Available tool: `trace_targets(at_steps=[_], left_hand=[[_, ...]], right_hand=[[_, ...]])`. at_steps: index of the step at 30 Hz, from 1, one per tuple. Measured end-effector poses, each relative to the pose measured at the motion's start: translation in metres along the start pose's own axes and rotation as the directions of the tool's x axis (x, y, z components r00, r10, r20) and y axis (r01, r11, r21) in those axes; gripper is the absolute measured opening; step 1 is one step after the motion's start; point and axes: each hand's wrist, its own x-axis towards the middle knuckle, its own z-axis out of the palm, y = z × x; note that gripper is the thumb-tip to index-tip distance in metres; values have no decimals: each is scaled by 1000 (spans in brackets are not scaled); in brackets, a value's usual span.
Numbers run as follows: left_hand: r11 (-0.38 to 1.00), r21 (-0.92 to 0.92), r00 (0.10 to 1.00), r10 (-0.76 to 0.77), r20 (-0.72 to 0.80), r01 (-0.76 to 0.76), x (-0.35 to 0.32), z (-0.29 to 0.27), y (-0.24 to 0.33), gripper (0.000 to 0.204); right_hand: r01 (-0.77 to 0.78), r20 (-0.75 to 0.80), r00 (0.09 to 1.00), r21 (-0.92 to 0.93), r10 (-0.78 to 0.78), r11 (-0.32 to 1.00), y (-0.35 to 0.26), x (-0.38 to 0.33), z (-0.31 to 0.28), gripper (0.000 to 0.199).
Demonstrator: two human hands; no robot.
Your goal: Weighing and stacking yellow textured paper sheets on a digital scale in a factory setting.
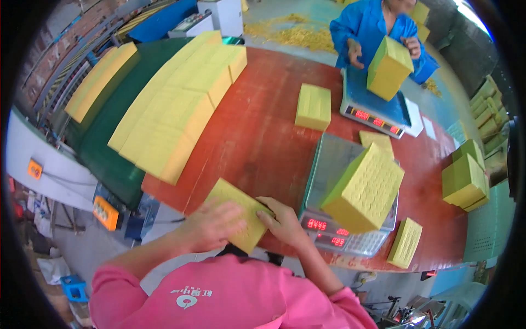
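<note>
In front of my pink top I have a stack of yellow paper point(250, 237), tilted at the table's near edge. My right hand point(283, 220) grips its right edge, thumb on the near face and fingers behind. Across its left part lies my left hand point(216, 223), blurred by motion, with the fingers stretched out. To the right, a tall block of yellow paper point(366, 186) with rows of small cuts rests on a scale point(323, 164) with a lit red display. A smaller yellow bundle point(405, 243) lies beside that scale.
Long rows of yellow paper blocks point(181, 104) stand at the left, by a green conveyor belt point(98, 142). Opposite, a co-worker in blue point(359, 24) handles a yellow block point(390, 68) on a second scale point(356, 90). More stacks point(466, 178) stand on the red table point(257, 137) at the right.
</note>
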Motion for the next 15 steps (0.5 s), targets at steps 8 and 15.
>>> trace_targets(at_steps=[8, 15], left_hand=[[-210, -977, 110, -973, 204, -42, -65, 132, 93, 97], [-144, -965, 416, -908, 42, -219, -27, 127, 107, 59]], right_hand=[[118, 91, 990, -125, -107, 985, 4, -50, 15, 47], [97, 21, 995, -131, -95, 987, 4, -73, 24, 48]])
